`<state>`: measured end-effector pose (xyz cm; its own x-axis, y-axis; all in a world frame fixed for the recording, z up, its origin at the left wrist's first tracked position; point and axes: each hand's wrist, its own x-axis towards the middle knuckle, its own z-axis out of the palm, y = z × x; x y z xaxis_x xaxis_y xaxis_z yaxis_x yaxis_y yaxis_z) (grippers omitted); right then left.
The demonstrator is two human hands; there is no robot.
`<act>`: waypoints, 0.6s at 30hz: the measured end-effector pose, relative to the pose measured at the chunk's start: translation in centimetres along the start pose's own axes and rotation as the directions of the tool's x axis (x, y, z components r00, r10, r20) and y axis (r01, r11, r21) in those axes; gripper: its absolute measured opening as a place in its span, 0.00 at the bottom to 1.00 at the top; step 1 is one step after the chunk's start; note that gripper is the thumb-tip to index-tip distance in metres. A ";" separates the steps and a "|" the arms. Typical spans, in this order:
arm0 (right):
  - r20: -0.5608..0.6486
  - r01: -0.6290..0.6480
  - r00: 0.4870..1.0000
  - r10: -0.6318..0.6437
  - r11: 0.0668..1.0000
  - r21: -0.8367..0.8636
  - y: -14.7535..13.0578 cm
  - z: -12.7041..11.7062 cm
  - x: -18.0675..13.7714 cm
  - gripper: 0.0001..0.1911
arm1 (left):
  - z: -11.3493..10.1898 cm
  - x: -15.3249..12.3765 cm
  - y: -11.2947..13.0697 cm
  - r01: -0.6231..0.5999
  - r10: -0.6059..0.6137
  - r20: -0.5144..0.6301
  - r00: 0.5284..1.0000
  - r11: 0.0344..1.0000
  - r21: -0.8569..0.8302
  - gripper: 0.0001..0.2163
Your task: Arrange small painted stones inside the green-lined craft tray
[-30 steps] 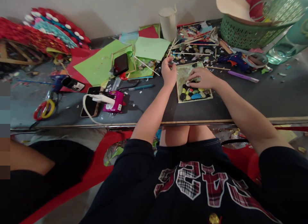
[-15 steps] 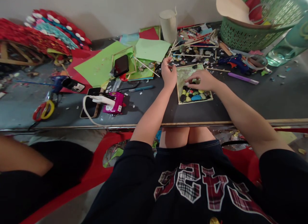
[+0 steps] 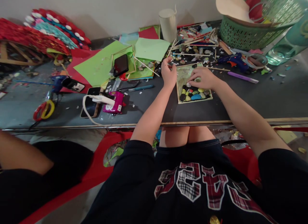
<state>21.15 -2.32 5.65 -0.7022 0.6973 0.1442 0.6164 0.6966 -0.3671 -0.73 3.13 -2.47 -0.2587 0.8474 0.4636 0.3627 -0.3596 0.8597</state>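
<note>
A shallow frame with thin wooden edges lies on the table in front of me. Coloured pebbles fill its near part, among them a blue pebble and several black and yellow ones. My right hand reaches over the frame from the right, fingertips pinched on a small white pebble at the edge of the pebble group. Beside the frame's upper left edge rests my left hand, its fingers loosely curled and thumb apart, with no held thing visible.
Loose pebbles and thin sticks lie behind the frame. To the right are a blue glue gun, a purple pen and a green basket. Leftward lie scissors, a pink adapter and a phone. Another person's arm shows lower left.
My right hand has shifted very slightly, and the white pebble under its fingertips sits a little nearer the pebble group. My left hand stays in place.
</note>
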 end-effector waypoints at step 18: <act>0.009 0.089 0.996 -0.091 0.988 0.124 0.7 0.7 0.3 0.23 | 0.2 0.0 -1.1 -0.076 0.076 0.006 0.997 0.997 0.034 0.23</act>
<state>21.10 -1.79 4.76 -0.7587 0.6292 0.1686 0.5022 0.7298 -0.4638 -0.99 3.60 -3.42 -0.2257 0.8200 0.5260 0.4110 -0.4094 0.8145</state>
